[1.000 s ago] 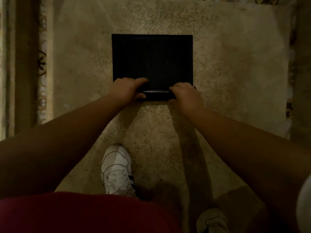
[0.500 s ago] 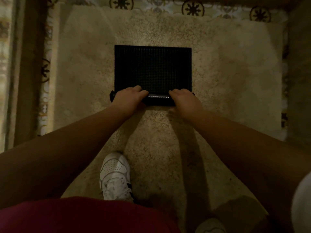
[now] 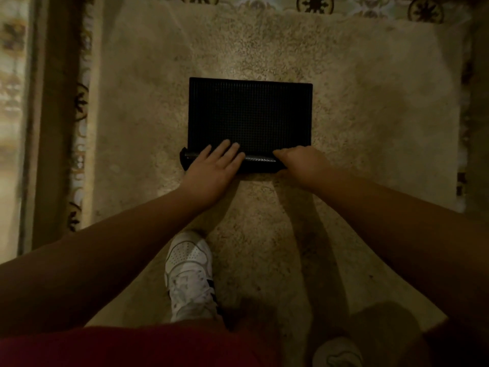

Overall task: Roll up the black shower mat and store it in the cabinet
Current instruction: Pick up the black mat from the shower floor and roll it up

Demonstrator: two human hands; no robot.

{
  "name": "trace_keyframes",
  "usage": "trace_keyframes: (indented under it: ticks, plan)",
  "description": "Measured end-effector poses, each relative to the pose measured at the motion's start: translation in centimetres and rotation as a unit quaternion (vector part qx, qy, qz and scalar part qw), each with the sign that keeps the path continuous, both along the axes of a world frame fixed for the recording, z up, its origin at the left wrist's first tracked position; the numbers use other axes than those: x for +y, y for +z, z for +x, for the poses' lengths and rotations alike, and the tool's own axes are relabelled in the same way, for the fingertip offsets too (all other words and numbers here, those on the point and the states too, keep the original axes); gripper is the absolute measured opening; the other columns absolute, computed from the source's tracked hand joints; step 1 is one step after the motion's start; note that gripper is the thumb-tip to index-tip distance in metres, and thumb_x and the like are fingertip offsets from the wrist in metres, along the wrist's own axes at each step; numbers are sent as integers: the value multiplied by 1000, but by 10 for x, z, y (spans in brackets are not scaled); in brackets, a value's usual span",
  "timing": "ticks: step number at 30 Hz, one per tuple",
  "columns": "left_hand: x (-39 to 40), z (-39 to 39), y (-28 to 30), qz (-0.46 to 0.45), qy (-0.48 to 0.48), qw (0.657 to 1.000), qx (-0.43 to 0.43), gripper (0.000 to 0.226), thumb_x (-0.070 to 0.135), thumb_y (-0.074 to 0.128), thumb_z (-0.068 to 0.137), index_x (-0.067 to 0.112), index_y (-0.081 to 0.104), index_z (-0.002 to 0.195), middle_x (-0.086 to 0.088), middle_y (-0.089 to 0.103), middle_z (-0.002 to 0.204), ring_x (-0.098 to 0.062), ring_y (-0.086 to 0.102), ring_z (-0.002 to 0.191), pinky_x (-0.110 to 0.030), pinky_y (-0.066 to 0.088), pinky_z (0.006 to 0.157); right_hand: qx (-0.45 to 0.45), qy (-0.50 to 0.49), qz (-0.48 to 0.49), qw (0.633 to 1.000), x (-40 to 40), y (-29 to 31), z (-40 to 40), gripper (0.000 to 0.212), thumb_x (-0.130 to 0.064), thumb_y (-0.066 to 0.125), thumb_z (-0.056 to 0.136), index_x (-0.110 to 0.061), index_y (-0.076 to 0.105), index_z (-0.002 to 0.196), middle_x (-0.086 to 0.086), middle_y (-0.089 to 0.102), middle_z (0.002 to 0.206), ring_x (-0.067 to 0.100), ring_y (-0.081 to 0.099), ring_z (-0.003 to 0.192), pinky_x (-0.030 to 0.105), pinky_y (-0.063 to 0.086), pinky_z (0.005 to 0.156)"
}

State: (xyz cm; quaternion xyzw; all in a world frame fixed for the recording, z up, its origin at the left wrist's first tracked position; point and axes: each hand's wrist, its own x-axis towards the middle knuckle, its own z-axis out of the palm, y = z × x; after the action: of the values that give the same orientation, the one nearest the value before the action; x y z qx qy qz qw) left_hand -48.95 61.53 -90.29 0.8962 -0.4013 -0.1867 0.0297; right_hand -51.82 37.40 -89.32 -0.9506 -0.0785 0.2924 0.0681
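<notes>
The black shower mat (image 3: 250, 112) lies flat on a beige shaggy rug, its near edge curled into a tight roll (image 3: 258, 162) that runs left to right. My left hand (image 3: 214, 168) rests flat on the left part of the roll, fingers spread and stretched forward onto the mat. My right hand (image 3: 301, 162) sits on the right end of the roll with its fingers curled over it. No cabinet is in view.
The beige rug (image 3: 357, 107) covers most of the floor. Patterned tiles (image 3: 315, 4) show along the far edge and on the left. My white sneakers (image 3: 189, 274) stand on the rug just behind the mat. A dark vertical edge (image 3: 57, 115) runs down the left side.
The roll has grown and moved forward over the mat, so less of it lies flat. My left hand has gone from curled to flat with fingers spread.
</notes>
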Motion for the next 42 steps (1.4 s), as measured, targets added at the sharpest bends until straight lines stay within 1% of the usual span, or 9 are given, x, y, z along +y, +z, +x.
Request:
trace_keyframes:
  ticks: [3,5,8,12,17,20,33,38,42]
  plan:
    - [1,-13,0,47,1,999,21,62,23,33,99,11,4,153,-11,4,162,-27,2,149,-48,7,119,17,3,-11,1000,-1,2,3,30,-28,59,90,-13,55,115,11,64,114,32,62,97,38,49,73]
    - [-2,-8,-1,53,-4,998,23,64,26,33,99,10,1,153,-12,2,162,-27,0,149,-48,4,119,27,-19,1,999,0,3,2,40,-24,57,92,-10,48,129,13,58,129,32,57,113,41,49,88]
    - [-9,9,-3,48,10,998,42,68,32,36,97,8,5,152,-13,6,162,-27,4,149,-47,4,118,-12,-94,38,995,11,5,-13,64,-18,49,97,-9,18,152,10,25,158,29,22,146,40,23,116]
    - [-19,26,-3,60,14,997,50,75,41,41,93,8,8,152,-13,11,161,-26,9,149,-45,7,119,-74,-106,-4,992,30,-8,-34,80,-36,52,95,-12,4,153,9,6,163,25,2,150,37,0,117]
    - [-26,33,-2,74,47,992,88,90,50,46,88,8,0,152,-12,-2,162,-26,-6,149,-46,1,119,-70,-105,-23,992,30,-14,-25,93,-47,59,87,-11,4,153,9,6,163,25,2,150,40,1,118]
    - [-25,13,-2,62,49,996,50,96,56,46,87,6,-5,151,-14,-10,161,-29,-13,148,-50,1,118,-70,-107,-21,992,29,-14,-21,95,-49,61,86,-12,5,153,9,7,163,24,3,150,40,3,119]
    - [-29,21,-5,70,48,996,26,100,61,43,83,7,-6,151,-14,-8,162,-26,-8,149,-51,0,118,-42,-88,-27,995,38,0,-9,99,-50,57,87,-7,-3,153,14,-2,163,28,-2,150,42,6,120]
    - [-43,18,-2,84,91,991,45,106,68,40,82,7,-15,150,-15,-22,159,-30,-19,146,-56,-6,115,-38,-108,-22,993,35,-5,6,98,-46,58,88,-8,-3,153,12,-3,163,26,-3,150,40,3,119]
    - [-38,14,-6,69,73,994,31,105,63,46,82,8,-14,150,-13,-19,160,-29,-17,147,-54,-5,115,-31,-95,-22,995,30,-6,9,102,-48,61,86,-8,-5,153,11,-4,163,25,-4,150,40,2,119]
